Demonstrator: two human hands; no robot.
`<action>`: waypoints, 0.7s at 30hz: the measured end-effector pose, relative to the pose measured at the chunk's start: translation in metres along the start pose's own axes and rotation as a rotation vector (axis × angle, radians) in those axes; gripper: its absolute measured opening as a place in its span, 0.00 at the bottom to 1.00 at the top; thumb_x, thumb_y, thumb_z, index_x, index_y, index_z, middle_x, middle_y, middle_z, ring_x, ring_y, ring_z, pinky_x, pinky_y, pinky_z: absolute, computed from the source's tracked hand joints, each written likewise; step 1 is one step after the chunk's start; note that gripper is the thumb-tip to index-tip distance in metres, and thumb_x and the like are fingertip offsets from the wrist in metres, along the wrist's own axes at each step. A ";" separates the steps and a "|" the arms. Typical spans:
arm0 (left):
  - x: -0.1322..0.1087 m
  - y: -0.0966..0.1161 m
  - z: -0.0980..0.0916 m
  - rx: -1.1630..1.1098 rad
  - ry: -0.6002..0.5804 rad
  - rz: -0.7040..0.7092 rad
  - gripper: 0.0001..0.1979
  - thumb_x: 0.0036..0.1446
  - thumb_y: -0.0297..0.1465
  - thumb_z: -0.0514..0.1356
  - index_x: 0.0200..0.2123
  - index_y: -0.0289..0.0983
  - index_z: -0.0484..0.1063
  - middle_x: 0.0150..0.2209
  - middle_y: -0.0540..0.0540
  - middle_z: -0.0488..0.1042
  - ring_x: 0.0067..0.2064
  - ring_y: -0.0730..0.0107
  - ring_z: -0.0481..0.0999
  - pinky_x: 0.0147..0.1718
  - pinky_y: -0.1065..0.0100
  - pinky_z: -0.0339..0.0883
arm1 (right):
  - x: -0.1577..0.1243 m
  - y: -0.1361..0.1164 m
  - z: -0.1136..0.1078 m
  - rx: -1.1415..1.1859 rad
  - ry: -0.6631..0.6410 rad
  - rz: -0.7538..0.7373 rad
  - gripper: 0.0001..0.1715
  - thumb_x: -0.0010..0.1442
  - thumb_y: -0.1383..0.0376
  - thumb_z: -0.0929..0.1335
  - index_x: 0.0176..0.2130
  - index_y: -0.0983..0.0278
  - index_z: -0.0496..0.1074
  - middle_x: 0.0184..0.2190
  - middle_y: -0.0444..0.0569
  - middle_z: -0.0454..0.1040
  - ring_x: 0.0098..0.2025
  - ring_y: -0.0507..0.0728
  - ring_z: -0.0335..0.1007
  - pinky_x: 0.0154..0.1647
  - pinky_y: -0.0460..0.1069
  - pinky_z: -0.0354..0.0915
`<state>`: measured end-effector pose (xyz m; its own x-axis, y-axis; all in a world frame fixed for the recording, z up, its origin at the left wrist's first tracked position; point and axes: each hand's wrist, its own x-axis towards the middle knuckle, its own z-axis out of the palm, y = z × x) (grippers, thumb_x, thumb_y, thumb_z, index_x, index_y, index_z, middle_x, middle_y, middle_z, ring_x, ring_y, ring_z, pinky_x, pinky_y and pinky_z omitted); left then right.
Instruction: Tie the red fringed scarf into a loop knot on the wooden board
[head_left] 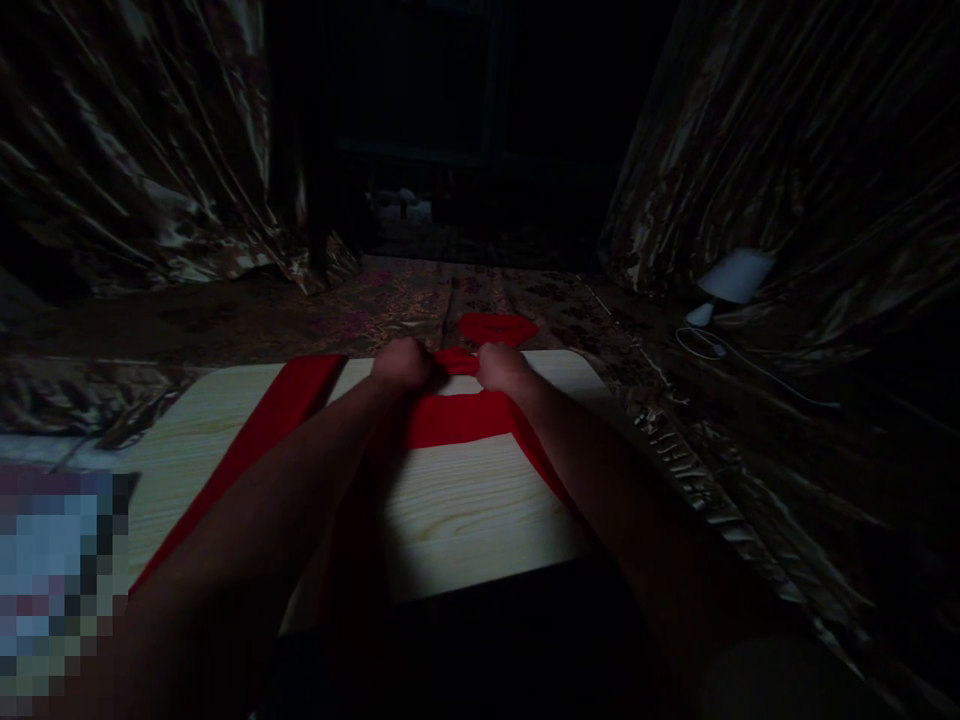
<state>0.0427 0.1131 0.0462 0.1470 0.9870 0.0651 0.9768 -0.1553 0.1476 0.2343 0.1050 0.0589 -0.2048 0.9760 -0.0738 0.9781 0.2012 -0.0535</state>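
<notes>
A red cloth band lies across a pale wooden board, with one strip running diagonally down to the left. My left hand and my right hand are both closed on a bunched part of the red cloth at the board's far edge. The hands sit close together, fingers curled into the fabric between them. A separate small red piece lies just beyond the hands on the patterned surface.
The room is dim. Shiny patterned brown fabric drapes both sides and covers the surface under the board. A white lamp-like object with a thin cable sits at right. A blurred patch covers the lower left corner.
</notes>
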 end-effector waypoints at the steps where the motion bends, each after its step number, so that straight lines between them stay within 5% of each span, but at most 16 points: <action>1: 0.003 -0.005 -0.003 -0.011 -0.008 0.002 0.20 0.63 0.38 0.55 0.47 0.31 0.79 0.47 0.34 0.79 0.44 0.60 0.78 0.43 0.64 0.69 | 0.002 0.003 -0.003 0.035 -0.002 0.021 0.20 0.61 0.63 0.70 0.51 0.68 0.77 0.49 0.64 0.78 0.51 0.62 0.76 0.48 0.48 0.68; 5: 0.010 -0.012 -0.007 -0.020 -0.043 0.016 0.19 0.64 0.34 0.51 0.44 0.31 0.80 0.44 0.35 0.80 0.42 0.64 0.78 0.41 0.67 0.69 | 0.007 0.007 -0.005 0.064 0.011 0.037 0.20 0.59 0.59 0.71 0.48 0.67 0.78 0.47 0.63 0.79 0.48 0.63 0.77 0.44 0.49 0.69; 11: -0.002 0.004 0.013 0.027 -0.017 0.160 0.26 0.57 0.43 0.59 0.58 0.43 0.71 0.51 0.41 0.79 0.50 0.54 0.78 0.46 0.63 0.69 | -0.003 -0.002 0.012 -0.056 0.081 -0.141 0.31 0.58 0.64 0.71 0.59 0.67 0.69 0.54 0.63 0.74 0.54 0.65 0.73 0.52 0.54 0.68; 17: -0.002 0.007 0.018 0.073 -0.034 0.179 0.23 0.64 0.39 0.49 0.57 0.41 0.73 0.50 0.39 0.79 0.50 0.53 0.79 0.47 0.62 0.70 | -0.011 -0.001 0.013 -0.124 0.106 -0.115 0.20 0.64 0.72 0.62 0.53 0.69 0.73 0.47 0.62 0.78 0.51 0.64 0.75 0.50 0.54 0.68; 21: -0.013 0.006 0.008 -0.004 -0.050 0.196 0.31 0.60 0.42 0.55 0.65 0.41 0.63 0.54 0.40 0.77 0.54 0.54 0.77 0.49 0.64 0.69 | -0.020 0.003 0.004 -0.069 0.173 -0.160 0.21 0.63 0.69 0.65 0.55 0.68 0.71 0.52 0.61 0.76 0.54 0.63 0.72 0.55 0.54 0.66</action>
<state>0.0483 0.0999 0.0386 0.3420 0.9387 0.0442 0.9281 -0.3447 0.1405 0.2407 0.0859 0.0559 -0.3532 0.9300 0.1019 0.9353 0.3533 0.0177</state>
